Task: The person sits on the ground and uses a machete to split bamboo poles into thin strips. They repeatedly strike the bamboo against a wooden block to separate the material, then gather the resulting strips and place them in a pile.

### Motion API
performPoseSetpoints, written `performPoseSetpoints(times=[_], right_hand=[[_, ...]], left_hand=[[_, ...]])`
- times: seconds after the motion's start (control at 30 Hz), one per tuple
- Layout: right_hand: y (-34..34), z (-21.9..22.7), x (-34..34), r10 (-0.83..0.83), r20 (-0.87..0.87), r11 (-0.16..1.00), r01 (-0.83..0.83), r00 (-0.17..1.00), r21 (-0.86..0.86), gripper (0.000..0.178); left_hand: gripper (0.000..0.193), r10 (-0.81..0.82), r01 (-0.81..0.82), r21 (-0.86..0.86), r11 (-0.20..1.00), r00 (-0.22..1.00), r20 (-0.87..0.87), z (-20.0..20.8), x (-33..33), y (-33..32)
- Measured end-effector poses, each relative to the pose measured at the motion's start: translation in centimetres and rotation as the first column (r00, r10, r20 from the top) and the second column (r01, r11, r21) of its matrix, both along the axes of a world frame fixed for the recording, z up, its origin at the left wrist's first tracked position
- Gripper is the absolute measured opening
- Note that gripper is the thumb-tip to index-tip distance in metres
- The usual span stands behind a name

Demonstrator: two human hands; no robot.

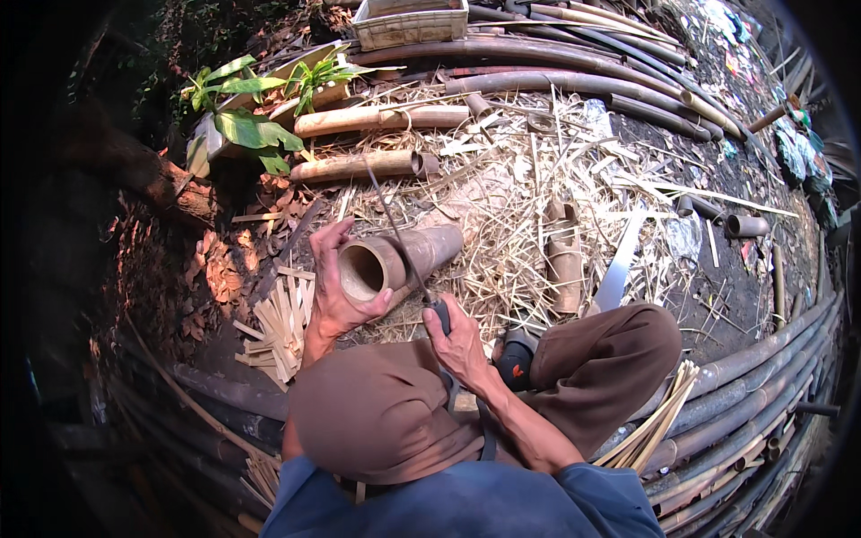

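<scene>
My left hand (pixel 330 282) is wrapped round the open end of a thick bamboo tube (pixel 437 247), its thumb at the lower rim. The hollow of the tube faces me. Closed round a dark handle, my right hand (pixel 460 341) holds a long, thin-bladed knife (pixel 390 215). The blade is seen nearly edge-on and slants up and left across the tube, a little behind its open end. Whether it cuts into the wall I cannot tell. Beside my left forearm lies a bundle of split bamboo strips (pixel 285 325).
A handsaw (pixel 621 267) lies right of my knee, with a split bamboo piece (pixel 564 260) beside it. Shavings (pixel 525 193) cover the ground. Cut tubes (pixel 359 167), long bamboo poles (pixel 574 82) and a pale crate (pixel 408 27) lie farther off. More poles (pixel 717 412) flank me.
</scene>
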State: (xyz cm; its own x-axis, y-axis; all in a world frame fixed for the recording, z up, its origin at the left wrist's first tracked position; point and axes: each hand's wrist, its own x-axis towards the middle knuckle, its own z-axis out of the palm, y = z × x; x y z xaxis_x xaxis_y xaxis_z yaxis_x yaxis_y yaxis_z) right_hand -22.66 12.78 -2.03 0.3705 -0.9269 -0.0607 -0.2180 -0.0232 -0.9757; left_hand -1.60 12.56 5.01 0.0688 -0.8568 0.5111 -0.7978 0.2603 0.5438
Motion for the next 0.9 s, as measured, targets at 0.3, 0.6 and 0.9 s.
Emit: performPoseSetpoints(times=[0.3, 0.6, 0.9], right_hand=[[-2.0, -5.8, -1.2, -0.145, -0.177, 0.982, 0.163, 0.974, 0.093, 0.046], [-2.3, -2.8, 0.6, -0.018, -0.065, 0.993, 0.025, 0.998, 0.113, 0.037], [-2.9, -4.8, -0.8, -0.064, -0.133, 0.975, 0.09, 0.989, 0.203, 0.04]], left_hand=[[0.096, 0.122, -0.11, 0.063, 0.992, 0.687, -0.716, -0.4, 0.0, -0.7], [0.096, 0.222, -0.228, 0.046, 0.973, 0.853, -0.473, -1.9, -1.9, -0.5], [0.093, -0.016, 0.053, 0.076, 0.996, 0.908, -0.418, -2.6, -1.3, 0.9]])
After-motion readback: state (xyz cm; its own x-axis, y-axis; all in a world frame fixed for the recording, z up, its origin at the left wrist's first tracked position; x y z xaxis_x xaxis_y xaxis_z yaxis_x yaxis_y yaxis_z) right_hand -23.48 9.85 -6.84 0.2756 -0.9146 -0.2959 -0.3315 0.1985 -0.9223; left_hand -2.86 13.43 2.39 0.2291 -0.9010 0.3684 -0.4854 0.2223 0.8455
